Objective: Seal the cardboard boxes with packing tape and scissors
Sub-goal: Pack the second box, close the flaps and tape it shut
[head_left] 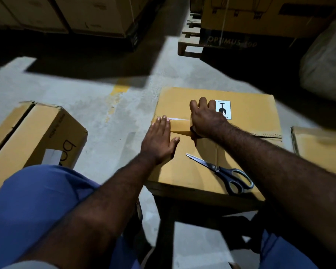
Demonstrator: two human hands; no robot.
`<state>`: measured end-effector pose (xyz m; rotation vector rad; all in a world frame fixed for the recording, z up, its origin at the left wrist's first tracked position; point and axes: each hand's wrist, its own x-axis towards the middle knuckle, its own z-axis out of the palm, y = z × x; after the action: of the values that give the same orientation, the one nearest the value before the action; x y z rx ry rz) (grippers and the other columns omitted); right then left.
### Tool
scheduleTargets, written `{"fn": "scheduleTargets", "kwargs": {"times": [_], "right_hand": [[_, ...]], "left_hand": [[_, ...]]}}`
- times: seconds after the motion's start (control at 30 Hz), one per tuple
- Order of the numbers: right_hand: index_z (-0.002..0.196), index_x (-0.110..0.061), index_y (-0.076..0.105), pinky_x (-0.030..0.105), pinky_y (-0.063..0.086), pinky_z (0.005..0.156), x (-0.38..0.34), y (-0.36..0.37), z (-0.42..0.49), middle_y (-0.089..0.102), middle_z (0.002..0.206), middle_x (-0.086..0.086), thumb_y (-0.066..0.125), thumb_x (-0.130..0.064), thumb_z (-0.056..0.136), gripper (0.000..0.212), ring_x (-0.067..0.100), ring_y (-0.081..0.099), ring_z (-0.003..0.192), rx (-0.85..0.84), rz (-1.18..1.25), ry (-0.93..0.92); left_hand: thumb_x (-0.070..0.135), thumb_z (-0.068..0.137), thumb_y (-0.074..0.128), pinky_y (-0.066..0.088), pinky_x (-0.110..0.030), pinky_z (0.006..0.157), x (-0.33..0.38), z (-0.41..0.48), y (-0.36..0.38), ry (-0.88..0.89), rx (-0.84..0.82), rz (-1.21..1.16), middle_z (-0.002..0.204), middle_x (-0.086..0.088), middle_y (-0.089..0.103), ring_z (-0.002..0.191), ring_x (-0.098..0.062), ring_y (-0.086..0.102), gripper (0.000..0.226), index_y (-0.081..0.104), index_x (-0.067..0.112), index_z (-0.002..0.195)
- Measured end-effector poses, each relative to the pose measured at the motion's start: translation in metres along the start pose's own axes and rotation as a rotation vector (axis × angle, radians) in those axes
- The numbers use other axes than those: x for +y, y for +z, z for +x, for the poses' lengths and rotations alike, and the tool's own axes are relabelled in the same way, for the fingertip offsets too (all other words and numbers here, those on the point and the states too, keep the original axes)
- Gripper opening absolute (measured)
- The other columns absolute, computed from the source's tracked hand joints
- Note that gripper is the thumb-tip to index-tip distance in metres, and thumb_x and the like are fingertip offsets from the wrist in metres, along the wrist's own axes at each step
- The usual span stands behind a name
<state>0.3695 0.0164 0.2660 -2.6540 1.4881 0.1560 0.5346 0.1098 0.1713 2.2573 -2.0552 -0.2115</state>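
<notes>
Our left hand (159, 138) lies flat, fingers straight and together, pressing the stuck end of the tape (179, 126) onto the box (250, 113). Our right hand (206, 119) is curled over the roll (192, 133), which is mostly hidden beneath it, so the strip runs taut between the two hands.

The box sits on a dark table (182, 193) in front of us. Its seam (268, 135) runs left to right across the top. The taped part starts at the left edge and reaches only as far as the right hand. The bare part lies to the right of that hand, all the way to the far edge. We judge the next pull must go rightward along that line, with the right hand leading and the left holding the start down.

A second box (37, 133) stands on the floor to our left.

Scissors (221, 171) rest on the near part of the box top, closed, blades pointing up-left toward the hands, handles toward us under the right forearm. Either hand could reach them for the cut, though the handles are closer to the right.
</notes>
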Motion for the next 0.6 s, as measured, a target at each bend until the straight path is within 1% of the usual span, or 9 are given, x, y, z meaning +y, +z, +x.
{"fn": "scheduleTargets", "kwargs": {"times": [0.07,0.13,0.17,0.23,0.3,0.37,0.43,0.5,0.6], "right_hand": [[0.129,-0.010,0.035,0.054,0.052,0.082,0.004,0.002,-0.001,0.039,0.129,0.018,0.081,-0.027,0.077,0.071,0.040,0.041,0.117,-0.015,0.068,0.027],[0.130,-0.012,0.036,0.047,0.048,0.083,0.009,0.003,0.000,0.038,0.129,0.018,0.078,-0.029,0.080,0.068,0.040,0.041,0.117,-0.036,0.141,0.055],[0.133,-0.014,0.036,0.044,0.043,0.082,0.012,0.002,-0.001,0.038,0.129,0.018,0.075,-0.031,0.083,0.066,0.041,0.041,0.119,-0.044,0.180,0.066],[0.141,-0.018,0.034,0.041,0.039,0.083,0.019,0.003,-0.002,0.040,0.130,0.019,0.073,-0.035,0.085,0.070,0.042,0.042,0.121,-0.050,0.271,0.072],[0.145,-0.018,0.031,0.039,0.041,0.083,0.027,0.004,-0.005,0.042,0.129,0.021,0.075,-0.038,0.084,0.078,0.041,0.046,0.119,-0.040,0.375,0.092],[0.144,-0.016,0.030,0.039,0.046,0.085,0.031,0.006,-0.007,0.044,0.128,0.023,0.078,-0.038,0.083,0.081,0.040,0.049,0.117,-0.046,0.448,0.126],[0.140,-0.014,0.032,0.040,0.050,0.086,0.034,0.009,-0.008,0.048,0.126,0.022,0.080,-0.036,0.084,0.077,0.038,0.052,0.113,-0.053,0.471,0.159],[0.135,-0.014,0.034,0.040,0.052,0.083,0.036,0.011,-0.011,0.052,0.124,0.020,0.082,-0.031,0.083,0.073,0.034,0.055,0.106,-0.040,0.491,0.182],[0.142,-0.008,0.035,0.038,0.046,0.088,0.036,0.016,-0.017,0.051,0.131,0.024,0.073,-0.016,0.087,0.068,0.038,0.055,0.114,-0.010,0.577,0.218]], "left_hand": [[0.059,0.103,0.018,-0.001,-0.038,0.127,-0.001,-0.001,0.003,0.000,-0.022,0.021,0.170,-0.009,-0.004,0.157,-0.022,-0.006,0.079,0.002,0.008,0.162],[0.059,0.103,0.020,-0.001,-0.038,0.127,-0.002,0.000,0.001,0.001,-0.040,0.028,0.170,-0.010,-0.005,0.157,-0.023,-0.006,0.080,0.002,0.008,0.162],[0.058,0.103,0.020,-0.001,-0.039,0.127,-0.001,0.000,-0.001,0.004,-0.037,0.031,0.170,-0.010,-0.005,0.157,-0.024,-0.006,0.079,0.002,0.008,0.162],[0.057,0.103,0.021,-0.001,-0.040,0.127,0.002,0.000,-0.002,0.003,-0.032,0.025,0.170,-0.011,-0.004,0.157,-0.025,-0.006,0.079,0.002,0.007,0.162],[0.056,0.104,0.022,0.000,-0.041,0.127,0.003,-0.001,-0.002,0.003,-0.039,0.009,0.170,-0.012,-0.004,0.157,-0.026,-0.006,0.079,0.003,0.006,0.161],[0.054,0.104,0.023,-0.001,-0.040,0.127,0.005,-0.001,-0.002,0.012,-0.038,-0.007,0.170,-0.012,-0.004,0.157,-0.025,-0.006,0.078,0.003,0.006,0.161],[0.053,0.103,0.022,-0.001,-0.040,0.126,0.010,0.000,-0.004,0.051,-0.049,-0.019,0.170,-0.010,-0.005,0.157,-0.024,-0.007,0.077,0.002,0.007,0.162],[0.052,0.105,0.022,0.001,-0.040,0.127,0.018,0.002,-0.003,0.099,-0.066,-0.027,0.170,-0.007,-0.006,0.156,-0.023,-0.008,0.074,0.000,0.010,0.162],[0.053,0.104,0.020,0.007,-0.043,0.127,0.027,0.005,0.001,0.159,-0.070,-0.018,0.170,-0.006,-0.003,0.157,-0.021,-0.006,0.075,0.001,0.011,0.162]]}}
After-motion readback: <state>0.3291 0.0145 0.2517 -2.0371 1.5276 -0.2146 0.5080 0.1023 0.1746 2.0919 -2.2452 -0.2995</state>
